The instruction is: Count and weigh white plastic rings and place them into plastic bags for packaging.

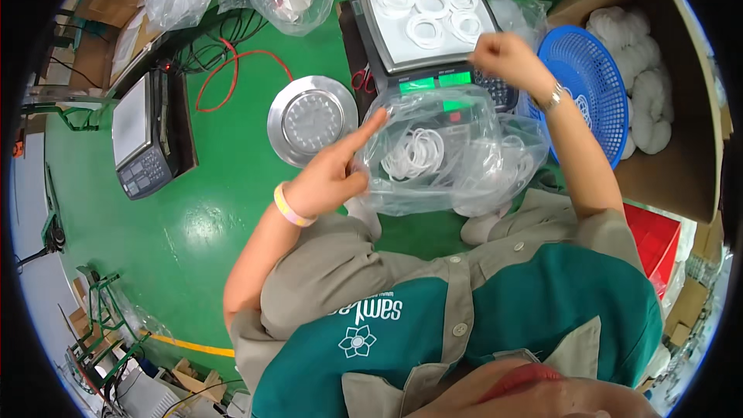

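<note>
My left hand (329,174) is at the left edge of a clear plastic bag (472,174). Its index finger stretches along the film and the thumb presses lower down, so the bag's side is gripped. Inside the bag lies a loose bundle of white rings (410,159). My right hand (507,60) is curled closed above the right edge of the scale's pan; what its fingers hold, if anything, is hidden. On the pan of the digital scale (402,54) rest several small piles of white rings (431,4). The bag partly covers the scale's lit green display.
A blue basket (619,101) with white rings stands at the right, before a cardboard box (685,178) of white bundles. A round metal dish (282,124) and red-handled scissors (362,80) lie left of the scale. Another scale (133,128) sits far left. A red bin (650,244) is low right.
</note>
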Motion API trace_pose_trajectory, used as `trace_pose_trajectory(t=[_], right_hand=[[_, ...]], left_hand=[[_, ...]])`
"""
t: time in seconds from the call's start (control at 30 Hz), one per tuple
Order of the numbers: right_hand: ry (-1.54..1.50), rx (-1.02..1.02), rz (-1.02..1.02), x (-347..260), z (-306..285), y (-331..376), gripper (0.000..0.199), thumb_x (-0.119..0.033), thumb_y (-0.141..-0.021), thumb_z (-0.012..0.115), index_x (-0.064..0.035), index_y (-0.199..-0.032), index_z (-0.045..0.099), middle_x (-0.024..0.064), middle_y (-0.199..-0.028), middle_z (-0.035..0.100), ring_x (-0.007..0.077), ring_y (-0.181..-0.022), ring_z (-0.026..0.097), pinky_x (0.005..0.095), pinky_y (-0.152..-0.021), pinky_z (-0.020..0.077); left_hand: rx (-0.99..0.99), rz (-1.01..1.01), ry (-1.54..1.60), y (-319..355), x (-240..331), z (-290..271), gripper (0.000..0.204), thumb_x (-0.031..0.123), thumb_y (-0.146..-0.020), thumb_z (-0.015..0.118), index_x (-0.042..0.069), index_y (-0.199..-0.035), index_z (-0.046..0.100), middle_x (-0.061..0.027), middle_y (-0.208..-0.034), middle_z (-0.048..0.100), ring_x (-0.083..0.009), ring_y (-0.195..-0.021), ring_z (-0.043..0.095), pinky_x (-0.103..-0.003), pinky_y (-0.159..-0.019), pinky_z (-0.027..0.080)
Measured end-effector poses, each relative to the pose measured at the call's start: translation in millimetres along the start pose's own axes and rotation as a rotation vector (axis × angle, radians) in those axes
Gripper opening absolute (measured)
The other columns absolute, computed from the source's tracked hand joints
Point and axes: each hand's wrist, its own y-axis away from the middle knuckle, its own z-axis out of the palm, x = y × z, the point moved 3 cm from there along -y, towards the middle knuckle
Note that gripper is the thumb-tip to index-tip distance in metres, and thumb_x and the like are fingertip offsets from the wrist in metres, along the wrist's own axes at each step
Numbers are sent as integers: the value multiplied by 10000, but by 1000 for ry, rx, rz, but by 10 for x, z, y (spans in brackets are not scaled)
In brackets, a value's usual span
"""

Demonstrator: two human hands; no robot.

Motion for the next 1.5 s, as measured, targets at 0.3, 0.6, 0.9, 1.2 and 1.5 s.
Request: trace_pose_trajectory(t=[0.3, 0.6, 0.9, 1.2, 1.5], right_hand=[[358, 368, 504, 1357, 109, -1417, 469, -320, -708, 609, -41, -1085, 599, 173, -1094, 598, 309, -1024, 567, 373, -862, 448], [568, 316, 317, 1147, 202, -1250, 264, -158, -727, 533, -66, -962, 611, 180, -1042, 589, 325, -967, 585, 425, -811, 471], [350, 547, -48, 1550, -121, -1625, 290, -147, -684, 597, -55, -959, 596, 178, -1099, 539, 349, -1010, 528, 390, -866, 439], [654, 259, 302, 1439, -256, -2423, 522, -161, -712, 560, -114, -1220, 452, 151, -1249, 495, 344, -1109, 501, 405, -904, 441], [482, 457, 389, 1565, -377, -2189, 447, -199, -709, 504, -91, -1134, 588, 165, -1139, 580, 305, -1035, 570, 368, -859, 462]], left_hand=[[62, -39, 107, -31, -176, -141, 780, -122, -703, 407, 68, -1424, 181, -108, -1440, 283, -25, -880, 498, -193, -643, 455], [98, -48, 107, -134, -278, -234, 785, -115, -687, 419, 70, -1419, 205, -112, -1412, 339, -38, -881, 509, -184, -628, 436], [139, -8, 127, -163, -330, -282, 795, -107, -674, 430, 78, -1417, 217, -111, -1397, 369, -69, -1014, 499, -174, -631, 415], [152, -41, 114, -151, -313, -301, 780, -121, -679, 425, 69, -1411, 232, -117, -1385, 379, -65, -955, 507, -192, -631, 437], [171, -42, 92, -112, -305, -323, 802, -93, -667, 448, 96, -1416, 234, -85, -1353, 443, -41, -749, 525, -182, -589, 405]])
